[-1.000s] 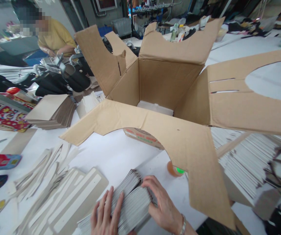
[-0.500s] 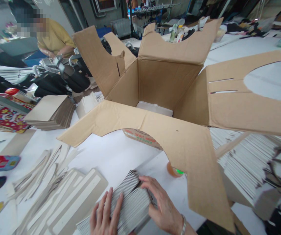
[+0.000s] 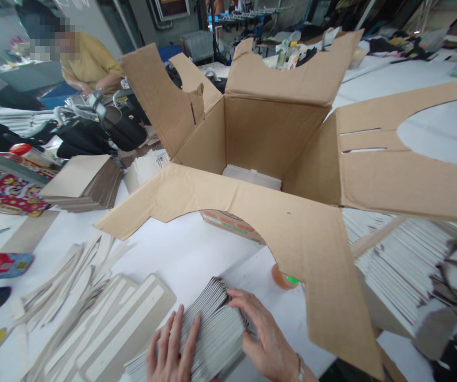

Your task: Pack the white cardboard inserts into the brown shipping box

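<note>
A stack of thin grey cardboard pieces [image 3: 220, 331] lies at the bottom centre, with its layered edges facing up. My left hand [image 3: 173, 347] rests on it, fingers stretched out and apart. Around the stack's right end curls my right hand [image 3: 266, 334], its fingers at the far corner and its thumb on the near side. Left of the stack lie pale flat cardboard pieces with long slots [image 3: 129, 329] and loose curved strips [image 3: 63, 286]. Beyond my hands stands an open brown carton [image 3: 276, 132], flaps spread, with something whitish at the bottom.
The carton's near flap [image 3: 324, 254] reaches over the table close to my right hand. On the left are a block of stacked boards [image 3: 81, 183] and a red-patterned box [image 3: 6, 185]. Many white-edged boards [image 3: 403, 265] lie at the right. Another person [image 3: 89, 61] works at the back left.
Hardly anything differs. Both hands stay in place on the stack, and the view has shifted very slightly.
</note>
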The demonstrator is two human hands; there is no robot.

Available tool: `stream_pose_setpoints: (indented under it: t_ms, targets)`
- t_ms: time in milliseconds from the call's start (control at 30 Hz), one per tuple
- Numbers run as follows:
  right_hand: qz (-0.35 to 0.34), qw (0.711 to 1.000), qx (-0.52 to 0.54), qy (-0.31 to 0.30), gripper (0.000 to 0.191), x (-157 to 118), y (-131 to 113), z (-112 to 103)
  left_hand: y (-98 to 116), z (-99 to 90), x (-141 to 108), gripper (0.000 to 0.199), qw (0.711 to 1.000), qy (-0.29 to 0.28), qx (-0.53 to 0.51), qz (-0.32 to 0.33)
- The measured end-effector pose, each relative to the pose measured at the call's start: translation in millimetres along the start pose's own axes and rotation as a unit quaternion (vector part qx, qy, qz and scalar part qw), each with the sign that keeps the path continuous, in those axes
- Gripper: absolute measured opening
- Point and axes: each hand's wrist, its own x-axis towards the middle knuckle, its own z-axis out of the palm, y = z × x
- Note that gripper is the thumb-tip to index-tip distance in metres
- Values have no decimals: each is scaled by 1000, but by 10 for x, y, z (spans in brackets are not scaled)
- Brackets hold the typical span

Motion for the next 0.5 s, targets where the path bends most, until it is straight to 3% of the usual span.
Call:
stream_pose_setpoints:
  t_ms: [500]
  targets:
    - [15,1000,1,9,59,-17,1,5,9,-23,-3,108,1000,-25,-9,-14]
